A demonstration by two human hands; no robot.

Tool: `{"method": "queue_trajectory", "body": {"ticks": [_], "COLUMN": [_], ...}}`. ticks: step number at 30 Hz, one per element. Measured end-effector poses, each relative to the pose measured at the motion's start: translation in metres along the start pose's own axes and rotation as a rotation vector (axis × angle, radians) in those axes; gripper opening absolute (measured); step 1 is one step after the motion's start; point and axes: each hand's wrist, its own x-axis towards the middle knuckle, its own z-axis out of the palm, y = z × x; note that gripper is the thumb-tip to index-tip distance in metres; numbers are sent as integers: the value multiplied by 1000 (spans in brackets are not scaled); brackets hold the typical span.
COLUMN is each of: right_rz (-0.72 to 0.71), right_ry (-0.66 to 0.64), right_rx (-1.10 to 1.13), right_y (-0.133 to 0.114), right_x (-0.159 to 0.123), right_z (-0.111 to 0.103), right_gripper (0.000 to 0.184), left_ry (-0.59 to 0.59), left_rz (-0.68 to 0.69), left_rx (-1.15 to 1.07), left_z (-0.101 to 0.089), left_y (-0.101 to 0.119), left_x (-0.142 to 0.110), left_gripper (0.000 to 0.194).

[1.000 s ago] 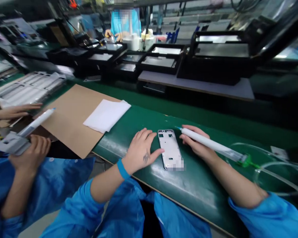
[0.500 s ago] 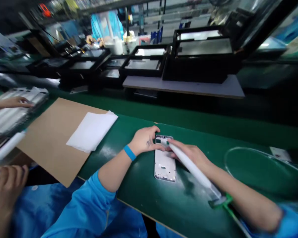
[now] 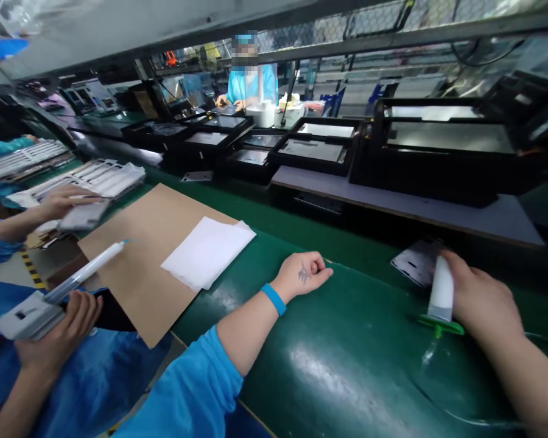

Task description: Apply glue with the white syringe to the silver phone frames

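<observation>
My left hand (image 3: pixel 304 272), with a blue band at the wrist, rests on the green work surface (image 3: pixel 338 340); its fingers are curled and nothing shows in them. Out to the right, my right hand (image 3: pixel 484 298) is wrapped round a white dispensing syringe (image 3: pixel 442 289) with a green cap and a clear air hose. Just past that hand, a pale phone frame (image 3: pixel 415 263) lies tilted at the dark far side of the bench. My right fingertips are close to the frame or on it; whether they grip it I cannot tell.
To my left, a co-worker's hand (image 3: pixel 61 331) holds a dispensing gun, and their other hand (image 3: pixel 68 201) a flat pale part. Brown cardboard (image 3: pixel 132 243) bears a white sheet (image 3: pixel 205 252). Black trays (image 3: pixel 319 146) line the back, some on a pale board (image 3: pixel 393 198).
My right hand has moved right with the syringe, and the phone frame has gone from between my hands to the far right. My left fingers have curled in. The view has shifted.
</observation>
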Motion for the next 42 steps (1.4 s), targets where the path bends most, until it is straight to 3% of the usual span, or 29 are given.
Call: {"method": "queue_trajectory", "body": {"ticks": [3, 6, 8, 11, 15, 19, 26, 33, 38, 42], "right_rz": [-147, -293, -423, -519, -528, -502, -467, -471, -553, -353], "right_ry": [15, -170, -162, -96, -107, -128, -158, -127, 0, -164], "right_rx": [269, 630, 607, 509, 445, 404, 336, 287, 195, 177], "right_y": [-50, -115, -148, -175, -183, -184, -176, -180, -180, -173], "right_x": [-9, -2, 17, 55, 91, 111, 135, 115, 90, 91], "right_z": [-2, 13, 28, 47, 61, 69, 82, 62, 47, 42], "right_gripper": [58, 55, 48, 38, 39, 48, 46, 52, 63, 78], "left_ry": [22, 22, 24, 63, 106, 42, -10, -27, -12, 1], "left_rz": [-15, 2, 16, 6, -53, -59, -78, -68, -67, -55], "left_rx": [17, 63, 106, 180, 277, 353, 406, 411, 401, 367], "left_z": [0, -3, -9, -25, -39, -32, -24, -29, -28, -27], "left_y": [1, 4, 5, 0, -12, -18, -14, -14, -14, -17], "left_x": [2, -7, -18, -34, -37, -30, -25, -25, -24, -23], "left_gripper": [25, 23, 20, 16, 15, 15, 26, 24, 23, 23]}}
